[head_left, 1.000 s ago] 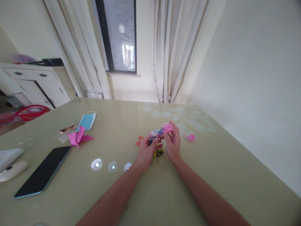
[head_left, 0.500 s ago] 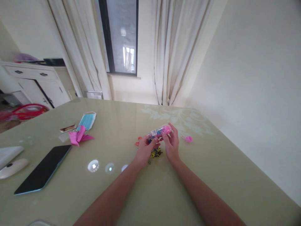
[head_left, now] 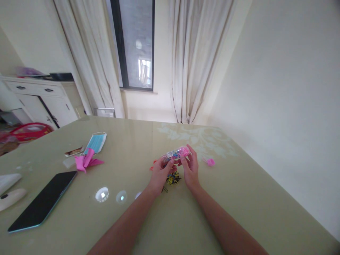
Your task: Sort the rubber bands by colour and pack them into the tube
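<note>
Between my two hands is a clear plastic bottle (head_left: 174,154) with a white label and pink and blue bits inside, lying nearly level above the table. My left hand (head_left: 160,173) is closed round its left end. The fingers of my right hand (head_left: 190,166) grip its pink-filled right end. Beneath the bottle, a small heap of yellow, black and blue rubber bands (head_left: 174,178) rests on the table. Some orange-red bands (head_left: 152,165) show just left of my left hand, which partly hides them. A small pink piece (head_left: 210,162), perhaps a cap, lies to the right of my right hand.
On the left of the glossy table (head_left: 127,226) lie a dark tablet or phone (head_left: 44,200), a folded pink paper shape (head_left: 87,161), a blue face mask (head_left: 96,143) and a white mouse-like object (head_left: 12,199). A wall (head_left: 287,106) runs along the right side.
The view has shifted slightly, so the table sits lower in the picture. Both hands keep hold of the bottle, with little visible change in their grip.
</note>
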A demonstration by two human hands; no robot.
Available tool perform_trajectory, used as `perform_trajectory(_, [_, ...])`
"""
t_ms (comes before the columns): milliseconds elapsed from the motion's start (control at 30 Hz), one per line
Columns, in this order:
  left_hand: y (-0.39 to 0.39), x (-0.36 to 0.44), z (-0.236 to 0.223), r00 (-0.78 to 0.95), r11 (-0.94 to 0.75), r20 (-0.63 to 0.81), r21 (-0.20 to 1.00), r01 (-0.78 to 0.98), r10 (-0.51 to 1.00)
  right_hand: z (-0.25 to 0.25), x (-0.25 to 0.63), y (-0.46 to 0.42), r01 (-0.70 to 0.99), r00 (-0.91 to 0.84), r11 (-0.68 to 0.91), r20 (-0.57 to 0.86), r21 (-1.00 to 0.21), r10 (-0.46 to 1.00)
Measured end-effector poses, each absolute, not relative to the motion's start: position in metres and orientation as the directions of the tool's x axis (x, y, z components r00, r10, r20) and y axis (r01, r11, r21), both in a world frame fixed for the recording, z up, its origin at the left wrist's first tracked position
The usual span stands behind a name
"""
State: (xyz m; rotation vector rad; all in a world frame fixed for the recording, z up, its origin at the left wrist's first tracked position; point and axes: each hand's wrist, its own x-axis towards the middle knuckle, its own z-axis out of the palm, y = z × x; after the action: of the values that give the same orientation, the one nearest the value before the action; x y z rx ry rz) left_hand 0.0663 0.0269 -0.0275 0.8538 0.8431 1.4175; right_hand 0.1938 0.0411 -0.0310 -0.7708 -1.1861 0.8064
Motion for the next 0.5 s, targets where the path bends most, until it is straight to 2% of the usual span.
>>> perform_trajectory(500, [0.0264,0.0643,-0.0273,0.015,-0.017,0.027,0.88,-0.474,1.0,-0.0301,0.1932,0.0408,-0.16,0.168,0.497,0.472,-0.853,0.865])
